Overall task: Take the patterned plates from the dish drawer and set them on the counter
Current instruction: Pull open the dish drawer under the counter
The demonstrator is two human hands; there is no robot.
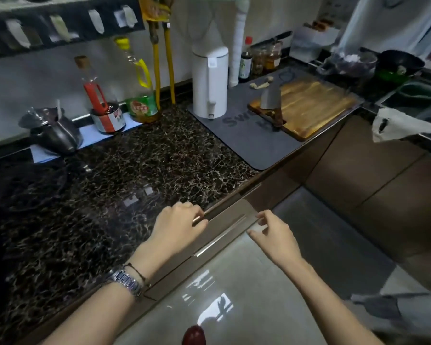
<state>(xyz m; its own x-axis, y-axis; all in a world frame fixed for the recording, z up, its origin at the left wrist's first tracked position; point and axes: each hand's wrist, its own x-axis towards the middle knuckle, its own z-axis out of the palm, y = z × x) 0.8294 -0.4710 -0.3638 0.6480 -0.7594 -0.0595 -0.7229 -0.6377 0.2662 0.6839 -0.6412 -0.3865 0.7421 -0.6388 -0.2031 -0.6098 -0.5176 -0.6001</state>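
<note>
The brown drawer front (230,215) with its long metal handle (222,239) sits just below the edge of the dark marbled counter (125,175). My left hand (178,225) rests curled over the counter edge at the drawer's top. My right hand (275,235) hovers at the drawer's right corner, thumb and fingers pinching at the front panel. No patterned plates are visible; the drawer's inside is hidden.
A grey mat (254,135) holds a white kettle (210,83) and a wooden cutting board (311,103) with a cleaver (270,98). Oil bottles (139,95) and a metal pot (55,133) stand at the back left. Glossy tiled floor (234,295) lies below.
</note>
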